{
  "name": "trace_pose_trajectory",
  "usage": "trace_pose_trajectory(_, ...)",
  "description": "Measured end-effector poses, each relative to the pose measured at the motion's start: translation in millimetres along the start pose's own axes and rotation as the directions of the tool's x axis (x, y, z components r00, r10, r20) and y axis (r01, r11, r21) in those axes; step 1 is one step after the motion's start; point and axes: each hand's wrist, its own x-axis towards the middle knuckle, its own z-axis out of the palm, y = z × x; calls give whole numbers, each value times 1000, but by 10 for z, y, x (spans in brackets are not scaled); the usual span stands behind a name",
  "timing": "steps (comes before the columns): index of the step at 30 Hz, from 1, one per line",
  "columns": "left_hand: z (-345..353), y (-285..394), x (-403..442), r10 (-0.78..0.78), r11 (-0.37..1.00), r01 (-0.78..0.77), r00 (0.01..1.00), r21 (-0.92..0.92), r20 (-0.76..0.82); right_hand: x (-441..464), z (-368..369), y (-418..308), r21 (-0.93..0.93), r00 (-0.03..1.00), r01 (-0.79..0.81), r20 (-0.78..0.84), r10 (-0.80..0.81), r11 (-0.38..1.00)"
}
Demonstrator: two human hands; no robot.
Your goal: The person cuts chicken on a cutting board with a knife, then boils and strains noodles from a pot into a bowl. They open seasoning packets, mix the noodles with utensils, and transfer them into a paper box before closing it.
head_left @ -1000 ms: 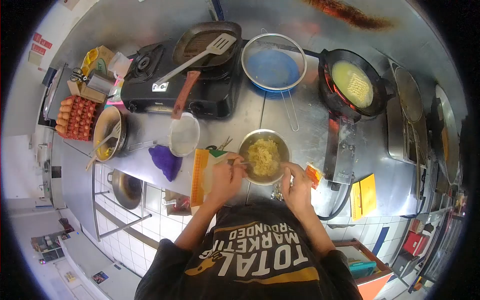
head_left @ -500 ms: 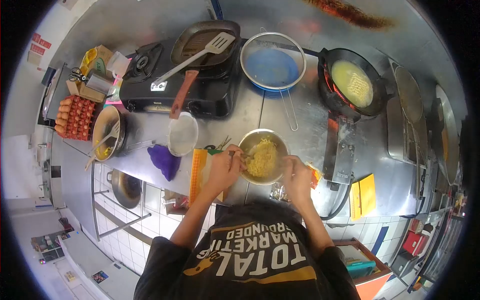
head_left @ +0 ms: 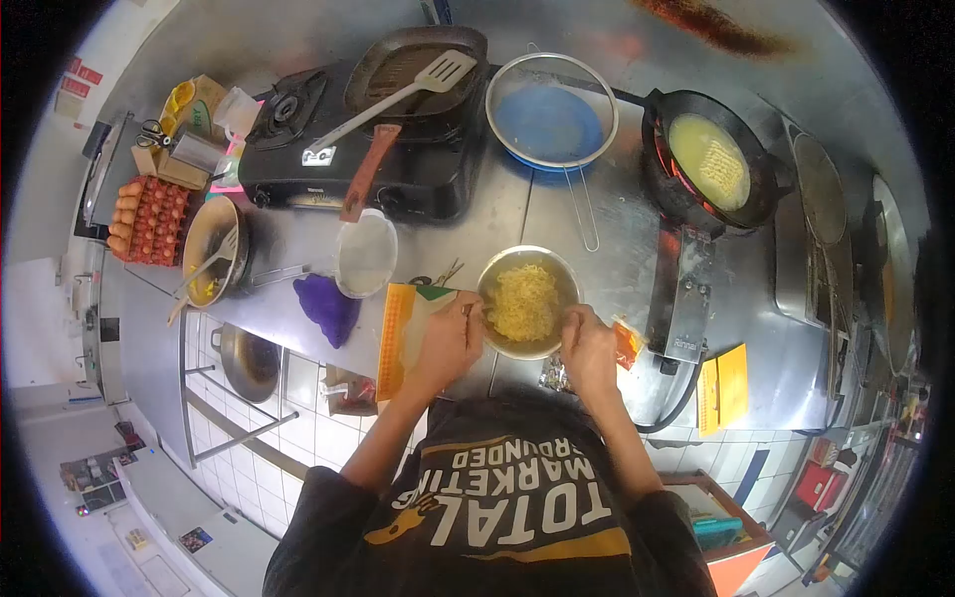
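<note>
A steel mixing bowl (head_left: 569, 279) of yellow instant noodles (head_left: 524, 301) sits at the counter's front edge, before my body. My left hand (head_left: 456, 336) is closed at its left rim, fingers curled there. On the opposite side, my right hand (head_left: 589, 348) pinches the right rim. Beside my left wrist is an open carton (head_left: 398, 333) with an orange edge. A torn orange packet (head_left: 627, 345) lies just right of my right hand.
Right, a wok (head_left: 664, 184) on a lit burner holds a noodle block in yellowish liquid. A sieve (head_left: 587, 164) rests over a blue basin behind the bowl. Left stand a stove with a grill pan (head_left: 363, 75), a small frying pan (head_left: 194, 254) and egg trays (head_left: 159, 214).
My left hand's fingers have drawn back slightly from inside the bowl to its left rim. My right hand stays at the right rim. The whole view has shifted a little.
</note>
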Motion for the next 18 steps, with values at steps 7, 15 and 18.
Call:
trace_pose_trajectory(7,-319,128,-3,-269,834,283,958,-473,100,-44,-392,-190,146,982,63,-187,-35,987)
trace_pose_trajectory(15,99,-164,-8,92,975,-84,995,-206,28,1,-153,-142,-99,999,1,-54,-6,995)
trace_pose_trajectory(18,74,-60,-57,-63,996,62,998,-59,-10,31,12,-6,-80,998,45,-39,-48,996)
